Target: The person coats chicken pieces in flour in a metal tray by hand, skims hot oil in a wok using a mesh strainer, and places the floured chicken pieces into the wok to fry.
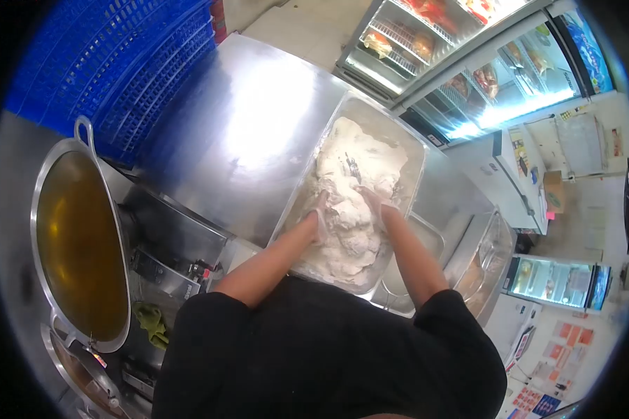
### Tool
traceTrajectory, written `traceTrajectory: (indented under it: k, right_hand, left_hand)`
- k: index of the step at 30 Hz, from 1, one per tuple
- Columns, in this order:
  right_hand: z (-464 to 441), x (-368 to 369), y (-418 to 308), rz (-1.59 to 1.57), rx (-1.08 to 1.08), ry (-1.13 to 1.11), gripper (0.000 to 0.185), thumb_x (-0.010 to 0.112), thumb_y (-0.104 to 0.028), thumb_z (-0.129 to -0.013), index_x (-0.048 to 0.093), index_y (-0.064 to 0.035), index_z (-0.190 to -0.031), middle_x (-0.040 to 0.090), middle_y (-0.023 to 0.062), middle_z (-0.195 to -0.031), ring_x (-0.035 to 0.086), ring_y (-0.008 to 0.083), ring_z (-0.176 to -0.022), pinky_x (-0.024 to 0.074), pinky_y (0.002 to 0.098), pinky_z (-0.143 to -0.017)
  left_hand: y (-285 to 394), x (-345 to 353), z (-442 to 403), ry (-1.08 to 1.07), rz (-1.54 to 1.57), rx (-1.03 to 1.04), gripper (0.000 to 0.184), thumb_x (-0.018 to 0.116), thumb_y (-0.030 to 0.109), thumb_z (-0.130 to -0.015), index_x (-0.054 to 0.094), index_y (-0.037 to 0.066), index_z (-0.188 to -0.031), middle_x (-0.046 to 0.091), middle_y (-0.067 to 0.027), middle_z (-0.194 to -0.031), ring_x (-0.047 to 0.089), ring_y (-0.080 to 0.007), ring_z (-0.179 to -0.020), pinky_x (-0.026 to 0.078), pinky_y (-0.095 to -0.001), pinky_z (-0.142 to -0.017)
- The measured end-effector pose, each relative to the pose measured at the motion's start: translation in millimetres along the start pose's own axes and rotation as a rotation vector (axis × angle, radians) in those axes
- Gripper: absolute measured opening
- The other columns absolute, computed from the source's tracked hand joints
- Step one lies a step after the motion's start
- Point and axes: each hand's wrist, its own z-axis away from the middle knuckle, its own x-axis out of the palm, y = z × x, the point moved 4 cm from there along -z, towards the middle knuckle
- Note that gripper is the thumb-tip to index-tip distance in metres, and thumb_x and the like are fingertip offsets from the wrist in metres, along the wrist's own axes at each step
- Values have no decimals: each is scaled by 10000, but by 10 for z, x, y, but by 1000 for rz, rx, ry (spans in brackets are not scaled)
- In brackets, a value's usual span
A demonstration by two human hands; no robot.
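Note:
A clear rectangular tub [418, 167] on the steel counter holds a thick heap of white flour [360, 143]. My left hand [319, 215] and my right hand [374, 202] both reach into it, in thin see-through gloves dusted with flour. Between and below them lie lumpy, flour-coated pieces [353, 216] whose kind I cannot make out. The fingers of both hands are sunk in the flour, so their grip is hidden. A small dark object [353, 166] sticks out of the flour just beyond my hands.
A wide pan of yellowish oil [80, 244] stands at the left, near stacked blue crates [140, 77]. Steel counter [210, 133] stretches left of the tub. Metal trays [426, 241] sit at its right. Glass-door fridges [468, 91] stand beyond.

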Motion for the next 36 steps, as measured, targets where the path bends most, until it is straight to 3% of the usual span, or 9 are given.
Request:
traceTrajectory:
  k: [4,7,13,19,22,24,29,32,36]
  right_hand:
    - [583,-249,-267,1197,-507,-40,676,589,-435,-908,429,-79,-1460,407,151,-1508,427,270,-1353,340,405,-1122]
    - [730,-207,-650,520,-406,-183,714,626,-503,-884,472,-66,-1428,482,185,-1441,512,298,-1276,404,387,-1067]
    - [-736,26,-1516,1163,-570,293,568,488,-478,-970,528,-101,-1392,502,142,-1436,470,306,-1306,350,427,-1103]
    - [-872,1034,-1478,1157,-285,-126,526,454,-474,-975,547,-124,-1356,576,141,-1311,564,272,-1075,449,417,-908]
    - [-516,1181,-1139,1016,-115,-212,526,471,-461,-968,540,-110,-1354,600,137,-1264,590,258,-996,471,404,-859]
    - [-442,1144,-929,949,45,-191,508,474,-392,-971,537,-63,-1354,600,151,-1274,579,258,-1078,437,378,-958]
    - [-192,735,-478,886,-435,-301,495,564,-406,-938,574,-90,-1318,660,124,-1083,591,227,-914,481,385,-841]
    - [453,472,-437,933,-542,-181,507,615,-372,-918,581,-34,-1294,656,145,-1132,599,232,-965,477,395,-870]
    - [684,-108,-712,814,-477,108,481,653,-444,-871,678,-25,-1108,700,155,-1050,647,249,-938,500,400,-854]
  left_hand:
    - [28,-195,-280,-74,-204,248,752,508,584,-877,453,91,-1441,522,-147,-1414,497,-307,-1283,397,-484,-1036]
    - [-148,-664,-668,213,-459,357,722,530,532,-874,465,60,-1416,537,-178,-1381,517,-303,-1256,417,-433,-1011]
    - [-639,-1081,-402,514,-379,447,701,523,525,-897,480,25,-1387,563,-199,-1329,564,-307,-1195,454,-440,-978]
    - [-376,-477,243,-573,538,261,769,332,678,-936,441,102,-1434,552,-127,-1350,552,-307,-1220,467,-542,-949]
    - [-269,-387,442,-184,490,211,690,194,601,-987,451,145,-1437,545,-117,-1376,509,-312,-1270,402,-551,-1054]
    - [-210,-315,226,-536,616,294,705,174,612,-982,448,149,-1438,546,-109,-1380,507,-311,-1274,406,-535,-1056]
    - [-166,-197,314,-425,596,212,572,411,504,-951,534,107,-1343,572,-131,-1335,599,-276,-1134,500,-508,-910]
    - [-38,-315,91,121,73,207,550,510,444,-920,532,92,-1342,564,-161,-1339,614,-253,-1132,524,-463,-878]
    - [144,-412,-21,298,-1028,629,725,571,500,-874,421,57,-1428,497,-221,-1401,496,-316,-1284,405,-383,-1041]
